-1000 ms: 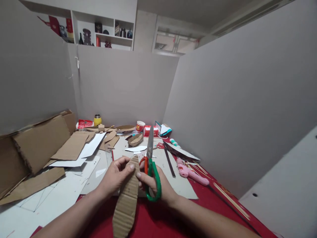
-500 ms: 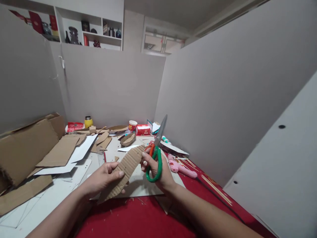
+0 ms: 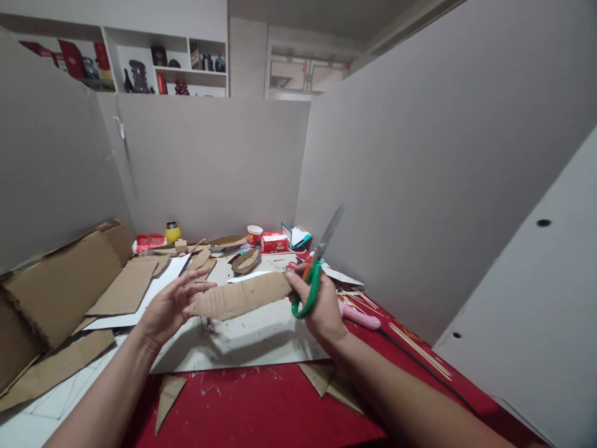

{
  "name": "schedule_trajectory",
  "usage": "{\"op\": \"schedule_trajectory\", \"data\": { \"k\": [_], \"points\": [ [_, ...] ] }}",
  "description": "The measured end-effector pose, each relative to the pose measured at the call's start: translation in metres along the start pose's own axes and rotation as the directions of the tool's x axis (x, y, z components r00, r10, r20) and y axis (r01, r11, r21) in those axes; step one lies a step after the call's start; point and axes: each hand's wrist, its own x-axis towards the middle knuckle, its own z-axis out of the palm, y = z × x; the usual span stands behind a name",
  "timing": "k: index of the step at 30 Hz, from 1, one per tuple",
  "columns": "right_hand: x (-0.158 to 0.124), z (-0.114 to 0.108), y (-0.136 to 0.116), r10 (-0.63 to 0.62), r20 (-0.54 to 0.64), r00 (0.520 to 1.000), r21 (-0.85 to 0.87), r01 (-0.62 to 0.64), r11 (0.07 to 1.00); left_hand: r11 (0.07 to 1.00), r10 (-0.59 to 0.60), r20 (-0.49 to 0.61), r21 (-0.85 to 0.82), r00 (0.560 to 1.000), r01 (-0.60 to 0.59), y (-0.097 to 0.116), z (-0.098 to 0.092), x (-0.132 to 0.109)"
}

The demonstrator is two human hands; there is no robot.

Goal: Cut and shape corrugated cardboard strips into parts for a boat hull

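Note:
A long, leaf-shaped strip of corrugated cardboard (image 3: 240,297) hangs level above the table between my two hands. My left hand (image 3: 170,305) touches its left end with the fingers spread apart. My right hand (image 3: 317,303) pinches the strip's right end and also grips green-and-orange handled scissors (image 3: 313,275), whose blades point up and to the right.
A grey board (image 3: 242,342) lies on the red table (image 3: 261,410) under the hands, with cardboard offcuts (image 3: 326,379) at its near edge. Large cardboard sheets (image 3: 56,286) pile up left. A pink glue gun (image 3: 357,314), skewers (image 3: 420,351), a cup (image 3: 254,235) and boxes sit right and behind. Grey partitions close in all around.
The cardboard strip has swung from upright to level. My left hand has opened and slid to its left end. The scissors have tilted farther right, and my head has turned slightly.

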Motion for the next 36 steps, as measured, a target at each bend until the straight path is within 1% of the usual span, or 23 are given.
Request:
{"op": "schedule_trajectory", "data": {
  "k": [1,3,4,6,8,11,13,15,17,19,21,23,25,29,31,34,36],
  "points": [
    [0.003,0.0,0.002,-0.005,-0.037,0.999,0.014,0.006,1.0,0.999,-0.004,0.0,0.038,1.0,0.004,-0.006,0.003,0.001],
    [0.003,0.003,0.006,-0.005,-0.084,0.996,0.032,0.007,0.999,0.992,-0.068,0.059,0.11,0.996,0.061,-0.025,0.016,0.0],
    [0.0,0.006,0.007,-0.001,-0.087,0.996,0.032,0.004,0.999,0.986,-0.103,0.097,0.14,0.99,0.089,-0.035,0.024,-0.001],
    [-0.012,0.014,0.009,0.007,-0.05,0.999,0.012,-0.007,1.0,0.979,-0.142,0.152,0.17,0.978,0.116,-0.054,0.041,-0.006],
    [-0.03,0.023,0.01,0.018,0.031,0.999,-0.023,-0.017,1.0,0.984,-0.111,0.143,0.152,0.983,0.089,-0.065,0.054,-0.011],
    [-0.053,0.034,0.006,0.033,0.153,0.988,-0.056,-0.024,0.998,0.994,-0.031,0.062,0.104,0.998,0.024,-0.067,0.061,-0.016],
    [-0.06,0.035,0.002,0.042,0.23,0.972,-0.053,-0.031,0.998,0.997,0.0,-0.001,0.08,1.0,0.0,-0.061,0.058,-0.016],
    [-0.062,0.032,-0.001,0.086,0.303,0.949,-0.03,-0.08,0.996,0.998,0.018,-0.064,0.054,0.998,-0.015,-0.051,0.052,-0.015],
    [-0.06,0.026,-0.002,0.169,0.374,0.912,-0.026,-0.172,0.985,0.999,0.037,-0.121,0.024,0.992,-0.034,-0.04,0.043,-0.014],
    [-0.059,0.02,-0.001,0.261,0.45,0.854,-0.057,-0.264,0.963,0.998,0.059,-0.166,-0.004,0.984,-0.06,-0.029,0.035,-0.014],
    [-0.06,0.015,0.0,0.33,0.545,0.771,-0.091,-0.337,0.937,0.996,0.079,-0.194,-0.023,0.978,-0.085,-0.019,0.028,-0.014],
    [-0.064,0.013,0.001,0.353,0.634,0.688,-0.126,-0.358,0.925,0.994,0.096,-0.201,-0.034,0.975,-0.104,-0.012,0.023,-0.014],
    [-0.069,0.011,0.0,0.352,0.701,0.62,-0.181,-0.324,0.929,0.992,0.108,-0.197,-0.037,0.974,-0.118,-0.008,0.021,-0.015],
    [-0.07,0.007,-0.002,0.371,0.771,0.518,-0.29,-0.233,0.928,0.99,0.132,-0.186,-0.031,0.974,-0.14,-0.006,0.019,-0.018],
    [-0.068,0.006,-0.003,0.363,0.792,0.491,-0.328,-0.16,0.931,0.987,0.149,-0.179,-0.025,0.973,-0.156,-0.005,0.019,-0.02],
    [-0.067,0.006,-0.004,0.323,0.819,0.475,-0.352,-0.029,0.935,0.982,0.183,-0.179,-0.012,0.967,-0.188,-0.003,0.017,-0.021],
    [-0.068,0.007,-0.005,0.303,0.833,0.462,-0.354,0.026,0.935,0.978,0.206,-0.181,0.004,0.962,-0.209,-0.003,0.015,-0.02]
  ]
}}
